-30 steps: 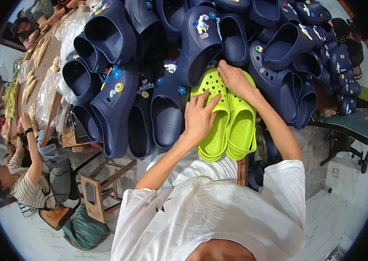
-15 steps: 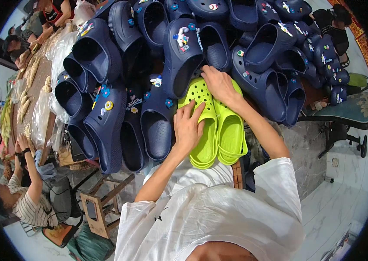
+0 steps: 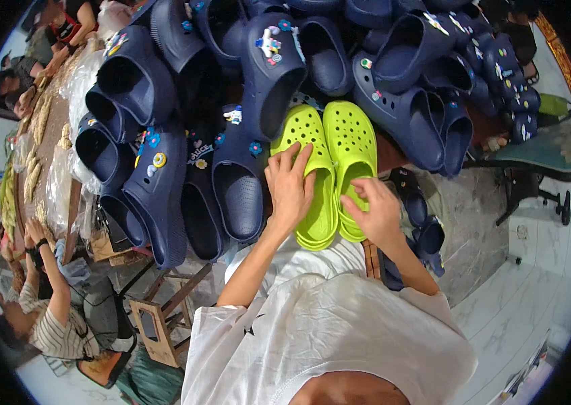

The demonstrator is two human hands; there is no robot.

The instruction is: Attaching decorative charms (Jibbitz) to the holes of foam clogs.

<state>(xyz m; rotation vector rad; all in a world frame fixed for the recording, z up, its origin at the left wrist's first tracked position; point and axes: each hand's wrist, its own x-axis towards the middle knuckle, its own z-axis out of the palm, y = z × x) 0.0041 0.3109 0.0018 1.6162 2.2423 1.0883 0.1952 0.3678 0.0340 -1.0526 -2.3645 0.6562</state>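
Observation:
A pair of lime green clogs stands side by side in front of me, toes pointing away. The left clog (image 3: 302, 129) shows a doubled rim at its heel, and the right clog (image 3: 351, 135) is beside it. My left hand (image 3: 289, 187) grips the left clog from its outer side, fingers over the perforated upper and thumb at the foot opening. Over the heel half of the right clog, my right hand (image 3: 376, 209) hovers with fingers half bent and thumb apart. It hides part of that clog's opening; whether it touches the rim cannot be seen.
Navy clogs with charms (image 3: 275, 74) are heaped behind and on both sides. More navy clogs (image 3: 428, 239) lie low at the right. A wooden stool (image 3: 157, 331) and a seated person (image 3: 63, 317) are at the left; a green-topped chair (image 3: 548, 158) stands at the right.
My right hand has drawn back from the toe end of the right clog to its heel opening. The right clog's upper is now uncovered. My left hand stays on the left clog.

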